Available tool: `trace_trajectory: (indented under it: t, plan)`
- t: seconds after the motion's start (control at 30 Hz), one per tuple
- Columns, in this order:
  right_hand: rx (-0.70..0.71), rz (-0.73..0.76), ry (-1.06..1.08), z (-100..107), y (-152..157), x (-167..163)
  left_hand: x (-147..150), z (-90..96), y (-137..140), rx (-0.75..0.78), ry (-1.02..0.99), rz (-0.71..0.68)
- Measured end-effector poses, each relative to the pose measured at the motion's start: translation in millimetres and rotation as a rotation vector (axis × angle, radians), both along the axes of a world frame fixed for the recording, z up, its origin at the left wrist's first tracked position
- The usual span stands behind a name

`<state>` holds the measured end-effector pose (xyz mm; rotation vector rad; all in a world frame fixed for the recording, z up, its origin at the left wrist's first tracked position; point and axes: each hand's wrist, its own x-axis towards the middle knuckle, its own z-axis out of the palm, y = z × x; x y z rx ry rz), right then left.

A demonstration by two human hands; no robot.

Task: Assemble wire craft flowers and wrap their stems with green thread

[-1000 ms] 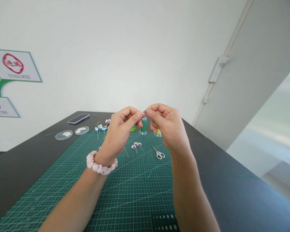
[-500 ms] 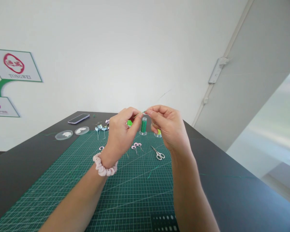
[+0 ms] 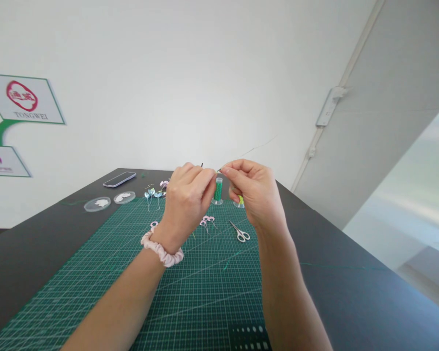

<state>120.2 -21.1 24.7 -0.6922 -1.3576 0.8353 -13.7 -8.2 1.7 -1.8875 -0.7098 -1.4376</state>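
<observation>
My left hand point(image 3: 188, 197), with a pale scrunchie at the wrist, is closed in a pinch with its back turned to me. Between its fingertips is a thin wire stem point(image 3: 217, 171), mostly hidden by the hand; a dark tip shows above the knuckles. Close by on the right, my right hand point(image 3: 255, 192) pinches a fine thread point(image 3: 259, 146) whose loose end trails up and to the right. Both hands are raised above the far part of the green cutting mat point(image 3: 205, 282). A spool of green thread point(image 3: 218, 190) stands upright just behind them.
Scissors point(image 3: 240, 232) and small pink wired loops point(image 3: 205, 222) lie on the mat. Blue wired petals point(image 3: 151, 195) are further left, near two shallow dishes point(image 3: 97, 204) with white pieces. A phone point(image 3: 119, 179) rests at the back left. A yellow-green spool point(image 3: 239, 202) is partly behind my right hand.
My left hand has rolled over, so its back now faces me and covers most of the stem. My right hand stays almost in place; the thread's loose end has swung right.
</observation>
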Motion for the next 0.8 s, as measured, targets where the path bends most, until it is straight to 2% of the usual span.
trace_trajectory:
  t: [0.2, 0.33, 0.4, 0.47, 0.57, 0.67, 0.8]
  plan:
    - [0.006, -0.010, 0.017, -0.7, 1.1, -1.6, 1.6, -1.9, -0.6, -0.017, 0.027, 0.019]
    - [0.028, -0.021, 0.014, -0.1, 0.7, -1.7, 3.3, -1.5, -3.5, -0.120, -0.038, -0.074]
    - [0.040, -0.025, 0.011, 0.2, 0.4, -1.6, 3.9, 0.1, -5.8, -0.225, -0.121, -0.180]
    - [0.059, -0.018, 0.020, 0.5, 0.2, -1.3, 3.7, 2.4, -8.2, -0.396, -0.220, -0.324]
    - [0.094, 0.004, 0.042, 0.3, -0.2, -0.4, 1.8, 5.7, -10.0, -0.673, -0.357, -0.601]
    - [0.094, 0.029, 0.014, -0.6, -1.0, 0.5, -0.4, 8.1, -9.1, -0.883, -0.430, -0.875]
    - [0.086, 0.048, -0.036, -1.6, -2.2, 1.0, -1.7, 11.1, -8.3, -1.104, -0.464, -1.060]
